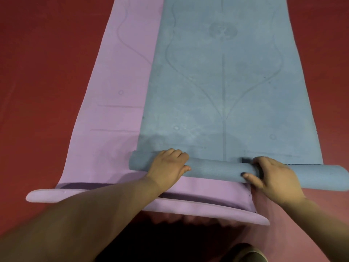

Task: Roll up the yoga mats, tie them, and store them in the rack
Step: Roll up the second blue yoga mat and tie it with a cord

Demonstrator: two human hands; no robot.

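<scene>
A blue yoga mat (226, 82) lies stretched away from me on the floor, partly overlapping a purple yoga mat (113, 110) to its left. The blue mat's near end is wound into a thin roll (219, 169) lying across the view. My left hand (168, 165) grips the roll's left part, fingers curled over its top. My right hand (273, 174) grips the roll right of centre, thumb on the near side. The purple mat's near end (188, 207) curls up slightly under my forearms.
Red floor (37, 72) surrounds both mats on the left and right. A dark shadow falls on the floor below the purple mat's end. Part of a brownish shape (245, 252), perhaps my foot or knee, shows at the bottom edge.
</scene>
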